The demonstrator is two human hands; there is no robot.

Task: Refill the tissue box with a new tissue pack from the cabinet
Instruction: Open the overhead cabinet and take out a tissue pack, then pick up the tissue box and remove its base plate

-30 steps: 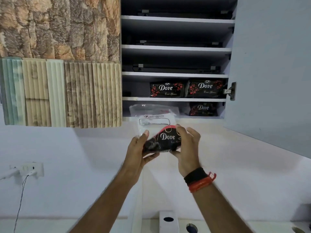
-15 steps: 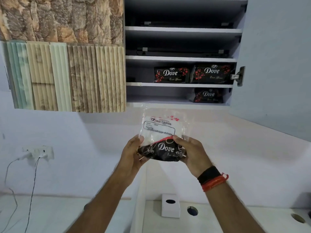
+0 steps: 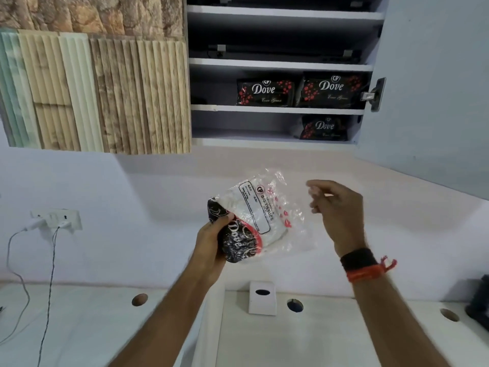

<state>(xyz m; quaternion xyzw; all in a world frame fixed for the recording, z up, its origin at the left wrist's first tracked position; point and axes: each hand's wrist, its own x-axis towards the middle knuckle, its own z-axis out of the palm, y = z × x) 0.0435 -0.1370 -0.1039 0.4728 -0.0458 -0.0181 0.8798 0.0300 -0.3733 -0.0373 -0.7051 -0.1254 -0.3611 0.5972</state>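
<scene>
My left hand (image 3: 211,242) grips the black end of a Dove tissue pack (image 3: 254,221), held tilted in the air below the open cabinet (image 3: 277,109). The pack's clear plastic end with white tissues points up and right. To the right of the pack, apart from it, my right hand (image 3: 336,207) hovers with its fingers loosely curled and nothing in them. A white tissue box (image 3: 262,298) with a dark oval slot stands on the white counter (image 3: 291,340) below the pack. Three more Dove packs (image 3: 266,92) lie on the cabinet's lower shelves.
The grey cabinet door (image 3: 434,88) hangs open at the right. Textured sample panels (image 3: 100,83) cover the wall at the left. A wall socket (image 3: 57,218) with cables sits lower left. Round holes (image 3: 294,305) dot the counter, and a dark object (image 3: 479,300) stands at its far right.
My right hand has let go of the pack and moved off to the right. The left hand has lowered the pack and turned it sideways. The view has tipped down toward the counter.
</scene>
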